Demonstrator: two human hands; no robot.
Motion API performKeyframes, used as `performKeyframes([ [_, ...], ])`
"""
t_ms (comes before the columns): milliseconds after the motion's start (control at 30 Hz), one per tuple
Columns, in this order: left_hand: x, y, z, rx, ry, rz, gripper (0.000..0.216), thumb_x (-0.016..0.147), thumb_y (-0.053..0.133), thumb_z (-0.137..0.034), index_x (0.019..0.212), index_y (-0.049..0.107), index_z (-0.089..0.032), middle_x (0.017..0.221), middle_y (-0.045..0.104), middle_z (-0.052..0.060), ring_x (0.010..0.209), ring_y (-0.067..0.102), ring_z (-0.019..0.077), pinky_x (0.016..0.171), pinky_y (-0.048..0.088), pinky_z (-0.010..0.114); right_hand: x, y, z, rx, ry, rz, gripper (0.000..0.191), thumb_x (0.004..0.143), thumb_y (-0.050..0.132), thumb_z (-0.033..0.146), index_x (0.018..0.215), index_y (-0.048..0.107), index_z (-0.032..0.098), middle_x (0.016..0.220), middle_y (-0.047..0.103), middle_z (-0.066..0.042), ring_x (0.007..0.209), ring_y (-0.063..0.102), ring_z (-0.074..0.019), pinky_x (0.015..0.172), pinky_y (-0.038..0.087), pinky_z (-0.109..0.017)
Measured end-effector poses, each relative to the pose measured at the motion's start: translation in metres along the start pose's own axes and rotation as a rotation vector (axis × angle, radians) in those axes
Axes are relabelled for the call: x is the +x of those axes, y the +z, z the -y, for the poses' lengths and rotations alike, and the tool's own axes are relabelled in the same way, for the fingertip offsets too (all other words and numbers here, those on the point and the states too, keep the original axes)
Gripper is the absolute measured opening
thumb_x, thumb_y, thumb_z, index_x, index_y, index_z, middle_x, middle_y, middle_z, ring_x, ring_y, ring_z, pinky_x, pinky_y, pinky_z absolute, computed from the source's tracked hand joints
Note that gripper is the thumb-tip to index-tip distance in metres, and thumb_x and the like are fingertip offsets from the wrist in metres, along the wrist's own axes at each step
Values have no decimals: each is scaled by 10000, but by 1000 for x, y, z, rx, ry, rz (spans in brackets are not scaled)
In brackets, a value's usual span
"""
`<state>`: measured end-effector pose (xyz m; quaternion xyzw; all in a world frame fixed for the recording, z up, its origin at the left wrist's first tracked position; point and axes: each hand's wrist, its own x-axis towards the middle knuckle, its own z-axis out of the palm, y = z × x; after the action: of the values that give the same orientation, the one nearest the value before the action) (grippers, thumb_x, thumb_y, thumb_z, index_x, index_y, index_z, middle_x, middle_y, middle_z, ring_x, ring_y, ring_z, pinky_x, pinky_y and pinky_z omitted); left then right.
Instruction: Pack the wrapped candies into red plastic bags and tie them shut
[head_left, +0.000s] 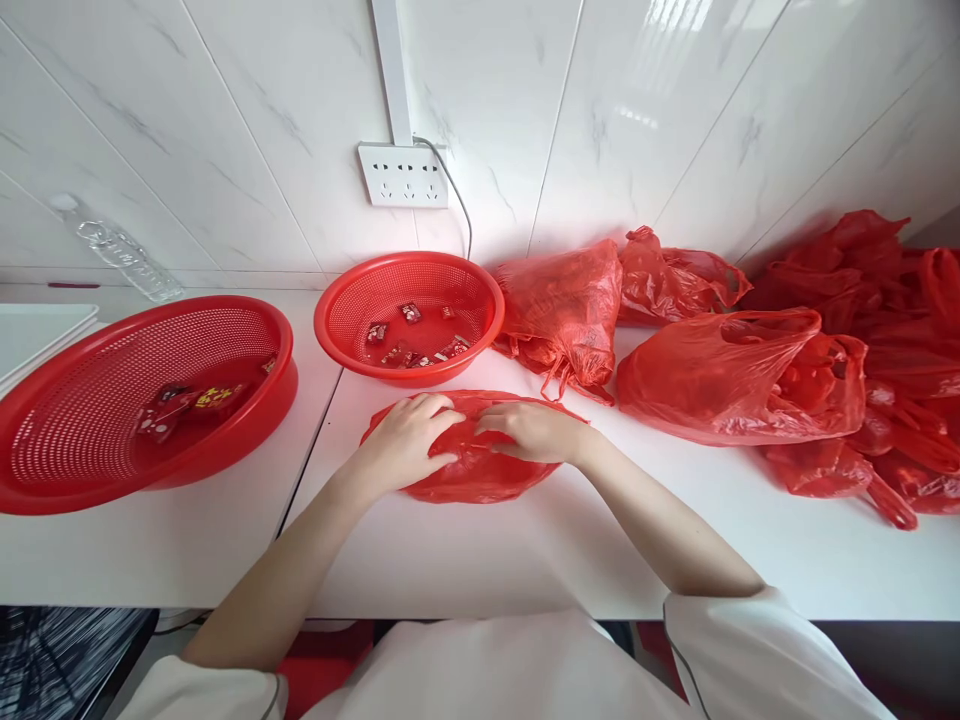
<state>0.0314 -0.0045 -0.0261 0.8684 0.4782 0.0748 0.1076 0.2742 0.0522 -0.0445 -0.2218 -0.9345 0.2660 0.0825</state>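
On the surface (450, 565), our hands (409, 440) (534, 430) curl over the bag (480, 475), whether gripping we can't tell; likely soft, slippery, best pinched by folds.

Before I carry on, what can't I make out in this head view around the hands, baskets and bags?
In the head view:
Inside of the crumpled bag: covered by its own folds, the left hand and the right hand.
Left basket: its left end is cut off by the picture's edge.
Print on the packets in the middle basket: too small to read.
Bag pile: cut off by the right edge; overlapping bags hide their number.
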Motion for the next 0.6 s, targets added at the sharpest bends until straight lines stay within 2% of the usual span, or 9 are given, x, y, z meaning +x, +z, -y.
performKeyframes([
  [67,-1,7,11,-7,-37,46,623,741,708,-283,1341,539,-288,1471,466,82,1330,445,344,1052,398,492,-3,-1,11,-62,-25,-52,345,893,539,118,1200,658,220,1244,658,-83,1098,635,-216,888,523,-353],
  [133,-1,15,23,-61,-134,153,803,680,723,-249,1428,446,-336,1572,336,76,1313,469,382,954,470,481,-5,2,11,-129,-20,-87,384,855,628,172,1235,638,220,1360,585,-101,1218,569,-254,990,476,-405],
  [200,-1,22,32,-131,-228,248,920,652,716,-227,1488,358,-363,1600,286,78,1270,516,396,887,500,463,-4,9,1,-188,53,-91,622,749,754,255,1340,569,202,1483,459,-146,1349,440,-329,1110,352,-506],
  [267,2,25,38,-209,-265,260,963,646,730,-251,1513,324,-352,1554,376,96,1265,524,392,922,484,470,-1,17,-16,-176,146,-42,900,650,814,322,1456,446,162,1526,381,-194,1391,368,-376,1148,274,-549],
  [333,6,26,42,-319,-271,209,974,629,777,-325,1505,350,-325,1467,491,110,1284,509,376,976,457,460,3,25,-34,-98,181,23,1038,626,804,336,1525,324,139,1544,349,-200,1411,344,-365,1162,277,-512],
  [400,11,25,47,-502,-329,178,934,629,797,-431,1470,409,-304,1387,561,115,1236,552,345,963,472,426,6,29,-47,-25,172,72,1082,630,772,309,1557,240,139,1575,302,-174,1442,302,-331,1179,282,-450],
  [500,16,26,60,-870,-533,210,718,725,687,-597,1339,554,-249,1257,641,122,1043,660,287,847,522,385,9,31,-57,6,202,122,1114,609,744,241,1570,191,129,1610,223,-153,1472,245,-314,1195,269,-409],
  [600,16,29,74,-1082,-649,171,596,762,642,-631,1164,668,-191,1170,686,134,892,696,243,729,533,332,10,30,-57,13,215,143,1111,598,740,209,1569,205,140,1614,222,-136,1472,251,-311,1192,282,-387],
])
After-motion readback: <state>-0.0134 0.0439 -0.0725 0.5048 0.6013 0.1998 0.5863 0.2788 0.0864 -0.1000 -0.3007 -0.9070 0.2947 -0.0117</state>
